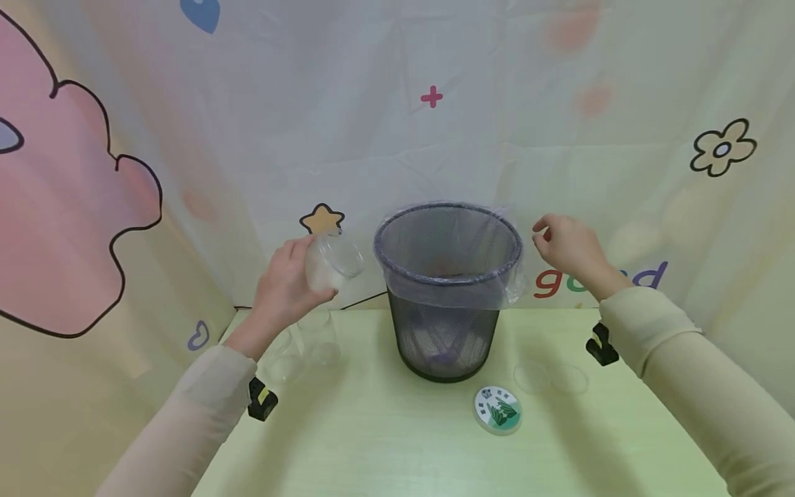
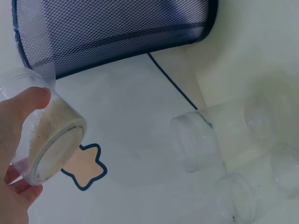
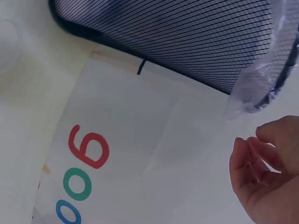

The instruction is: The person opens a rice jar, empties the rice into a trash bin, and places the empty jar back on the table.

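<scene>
My left hand (image 1: 281, 284) grips a clear jar (image 1: 333, 265) with pale, whitish contents at the left of the mesh waste bin (image 1: 444, 338). The jar tilts with its mouth toward the bin; in the left wrist view the pale mass lies near the base of the jar (image 2: 58, 135). Thumb and fingers reach round its sides. My right hand (image 1: 573, 248) hovers just right of the bin's rim, its fingers loosely bent and holding nothing. A clear bag lines the bin and folds over the rim, close to the right hand (image 3: 268, 177) in the right wrist view.
Two clear jars (image 2: 194, 142) stand on the table left of the bin. A round lid with a green printed label (image 1: 497, 410) lies in front of the bin, and two clear discs (image 1: 570, 379) lie to the right. A printed curtain (image 1: 385, 138) hangs behind.
</scene>
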Demonstrator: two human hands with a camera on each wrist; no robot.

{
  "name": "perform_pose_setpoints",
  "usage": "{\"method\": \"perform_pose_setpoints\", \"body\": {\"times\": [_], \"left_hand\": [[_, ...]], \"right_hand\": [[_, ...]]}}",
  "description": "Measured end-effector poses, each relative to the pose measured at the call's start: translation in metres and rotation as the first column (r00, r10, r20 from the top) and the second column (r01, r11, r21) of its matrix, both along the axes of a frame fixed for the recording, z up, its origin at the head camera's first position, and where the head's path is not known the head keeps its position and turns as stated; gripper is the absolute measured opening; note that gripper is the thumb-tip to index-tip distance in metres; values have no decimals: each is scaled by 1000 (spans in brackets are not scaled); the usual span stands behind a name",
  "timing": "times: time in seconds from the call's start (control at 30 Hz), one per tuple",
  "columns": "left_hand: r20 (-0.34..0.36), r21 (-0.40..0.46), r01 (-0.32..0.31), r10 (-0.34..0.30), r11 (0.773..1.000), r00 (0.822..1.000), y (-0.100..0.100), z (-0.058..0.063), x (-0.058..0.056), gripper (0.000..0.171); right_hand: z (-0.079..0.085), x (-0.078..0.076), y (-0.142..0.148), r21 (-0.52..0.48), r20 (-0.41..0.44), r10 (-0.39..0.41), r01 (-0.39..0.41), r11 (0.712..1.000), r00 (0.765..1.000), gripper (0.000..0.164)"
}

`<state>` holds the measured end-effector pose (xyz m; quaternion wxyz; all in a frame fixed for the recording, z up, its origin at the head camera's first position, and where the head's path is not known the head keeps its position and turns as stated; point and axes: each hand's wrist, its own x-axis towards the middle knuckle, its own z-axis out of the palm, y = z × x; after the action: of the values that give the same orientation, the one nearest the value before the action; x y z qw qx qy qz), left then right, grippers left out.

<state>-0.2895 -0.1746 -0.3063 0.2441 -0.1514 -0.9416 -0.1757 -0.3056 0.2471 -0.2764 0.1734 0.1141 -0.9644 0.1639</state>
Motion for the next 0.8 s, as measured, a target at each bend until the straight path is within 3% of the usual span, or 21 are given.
{"method": "perform_pose_setpoints", "body": {"times": [0.3, 0.53, 0.63, 0.8], "left_hand": [[-11, -2, -9, 9, 1000, 1000, -1, 14, -6, 90], [-25, -9, 0, 0, 1000, 1000, 5, 28, -12, 88], [-32, -22, -2, 1, 1000, 999, 8, 33, -15, 88], [-32, -42, -8, 7, 999, 999, 16, 45, -18, 91]], "right_hand": [[7, 0, -10, -197, 192, 2, 36, 980, 981, 37], [12, 0, -16, -424, 335, 57, 96, 901, 940, 43], [14, 0, -20, -461, 357, 76, 105, 881, 931, 45], [15, 0, -25, -473, 383, 90, 111, 874, 919, 46]]}}
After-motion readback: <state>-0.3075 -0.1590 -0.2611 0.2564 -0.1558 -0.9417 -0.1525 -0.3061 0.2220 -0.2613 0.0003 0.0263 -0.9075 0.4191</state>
